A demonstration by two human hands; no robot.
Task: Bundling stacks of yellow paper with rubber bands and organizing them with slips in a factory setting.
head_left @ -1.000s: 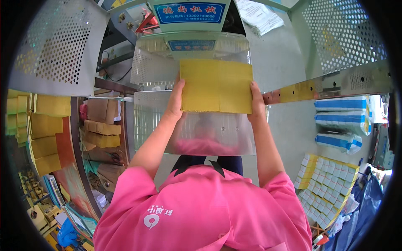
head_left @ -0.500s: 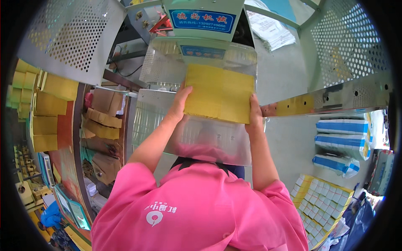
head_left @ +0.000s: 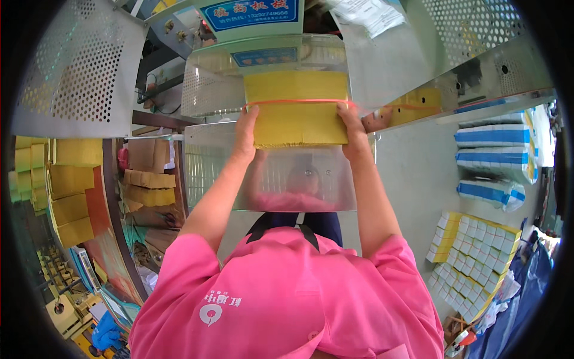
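Observation:
A thick yellow paper stack (head_left: 299, 127) lies on the shiny metal plate (head_left: 221, 173) of a machine in front of me. Across its top, from side to side, runs a thin red band (head_left: 299, 102). My left hand (head_left: 244, 134) is closed against the stack's left side, with the thumb near the band. On the opposite side my right hand (head_left: 355, 134) grips the stack in the same way. The stack's underside is hidden.
Perforated metal panels (head_left: 89, 78) flank the machine, and a metal rail (head_left: 466, 90) juts out to the right. On the left, a rack (head_left: 109, 197) stands beside more yellow stacks (head_left: 72, 206). Blue-and-white packs (head_left: 493, 158) and banded bundles (head_left: 478, 251) sit at right.
A red band now lies across the paper stack, where none showed before. The stack, earlier tilted, now sits squarer to the machine. Both hands still hold its sides, and the view has shifted.

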